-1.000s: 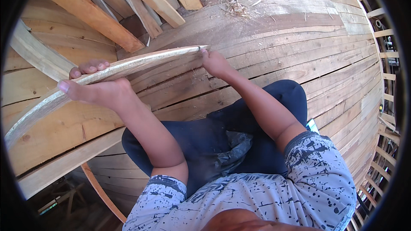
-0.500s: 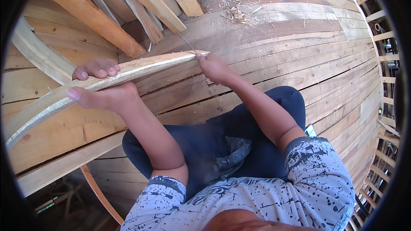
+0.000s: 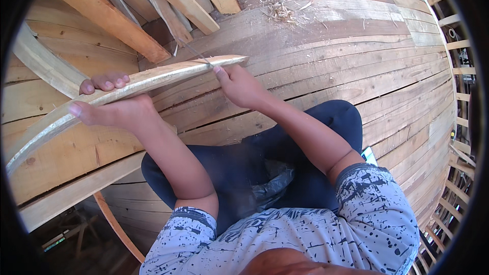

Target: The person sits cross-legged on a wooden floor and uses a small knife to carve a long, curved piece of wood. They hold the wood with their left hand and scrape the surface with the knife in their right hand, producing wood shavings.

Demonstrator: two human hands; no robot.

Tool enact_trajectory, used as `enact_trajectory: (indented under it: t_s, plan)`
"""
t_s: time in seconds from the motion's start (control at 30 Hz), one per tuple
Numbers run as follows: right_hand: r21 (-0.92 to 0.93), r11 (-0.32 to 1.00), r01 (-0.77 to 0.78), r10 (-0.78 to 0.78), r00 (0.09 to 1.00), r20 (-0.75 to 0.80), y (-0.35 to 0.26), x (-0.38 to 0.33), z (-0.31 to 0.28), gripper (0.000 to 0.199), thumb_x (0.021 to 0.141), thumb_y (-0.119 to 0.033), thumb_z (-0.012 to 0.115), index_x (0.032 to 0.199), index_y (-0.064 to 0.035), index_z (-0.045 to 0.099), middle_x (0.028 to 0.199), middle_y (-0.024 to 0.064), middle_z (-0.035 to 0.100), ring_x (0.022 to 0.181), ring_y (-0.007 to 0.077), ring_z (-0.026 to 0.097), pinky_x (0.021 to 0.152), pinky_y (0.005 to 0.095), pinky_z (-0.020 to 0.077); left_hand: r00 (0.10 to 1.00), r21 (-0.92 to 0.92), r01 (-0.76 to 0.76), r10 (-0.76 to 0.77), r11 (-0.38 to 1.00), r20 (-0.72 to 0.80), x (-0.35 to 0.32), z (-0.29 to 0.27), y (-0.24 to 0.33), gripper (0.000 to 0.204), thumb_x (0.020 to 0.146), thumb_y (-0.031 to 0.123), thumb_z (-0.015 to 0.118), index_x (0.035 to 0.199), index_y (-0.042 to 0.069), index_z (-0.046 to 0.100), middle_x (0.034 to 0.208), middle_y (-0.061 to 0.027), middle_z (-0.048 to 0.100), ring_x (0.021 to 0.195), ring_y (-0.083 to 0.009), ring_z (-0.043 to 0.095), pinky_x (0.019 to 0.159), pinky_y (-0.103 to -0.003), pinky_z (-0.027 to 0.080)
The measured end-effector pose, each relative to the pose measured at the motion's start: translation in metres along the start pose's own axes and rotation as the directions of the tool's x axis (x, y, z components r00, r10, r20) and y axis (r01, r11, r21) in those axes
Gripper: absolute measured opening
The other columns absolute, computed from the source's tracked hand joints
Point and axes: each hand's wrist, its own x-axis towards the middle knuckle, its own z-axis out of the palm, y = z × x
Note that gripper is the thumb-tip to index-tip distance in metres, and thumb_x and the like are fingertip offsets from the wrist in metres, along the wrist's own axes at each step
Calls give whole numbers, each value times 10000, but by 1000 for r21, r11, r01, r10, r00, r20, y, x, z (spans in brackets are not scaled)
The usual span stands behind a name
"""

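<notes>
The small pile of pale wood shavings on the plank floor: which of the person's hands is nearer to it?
Right hand, just below the wood shavings; left hand lies farther left.

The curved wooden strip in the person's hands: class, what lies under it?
Under the curved wooden strip run the floor planks. The left hand and the strip itself cover the planks directly beneath.

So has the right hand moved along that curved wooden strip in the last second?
Hardly. The right hand stays near the curved strip's tip; both sit slightly lower against the pile of wood shavings, which may be head motion.
</notes>
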Motion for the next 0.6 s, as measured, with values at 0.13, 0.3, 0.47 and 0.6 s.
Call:
enact_trajectory:
  t_s: [0.13, 0.3, 0.47, 0.6]
  plan:
    - [40, 932, -359, 359, 933, 7, 60, 23, -7, 603, 1026, -428, 356, 820, 86, 593, 684, 285, 597, 599, 420, 596, 649, 499, 486, 992, 55, 14, -7, 998, -126, 9, -5, -5, 606, 770, 755, 602, 808, 173, 437, 628, 20, 415, 548, -116, 456, 509, -260, 405]
    - [-21, 997, -70, 69, 996, -62, -1, 3, 3, 626, 1025, -448, 344, 827, 84, 606, 721, 280, 621, 690, 451, 632, 700, 509, 487, 999, -4, -22, 22, 1000, -44, 4, 0, -1, 626, 760, 742, 636, 829, 150, 443, 594, 7, 420, 501, -110, 452, 450, -241, 401]
    - [-100, 965, -243, 247, 969, 24, 58, 24, -15, 624, 1021, -388, 338, 873, 134, 646, 873, 365, 628, 924, 487, 627, 870, 514, 470, 997, 3, 2, -2, 1000, -82, 9, -2, -3, 616, 771, 740, 624, 828, 153, 446, 590, 6, 416, 495, -109, 448, 446, -236, 399]
    - [-97, 983, -156, 149, 986, -76, 36, 20, 0, 632, 1026, -422, 344, 795, 103, 609, 741, 297, 627, 761, 473, 629, 747, 517, 473, 999, -10, -4, 4, 1000, -52, 7, -3, -3, 612, 774, 737, 624, 826, 153, 447, 584, 9, 416, 498, -108, 450, 453, -233, 402]
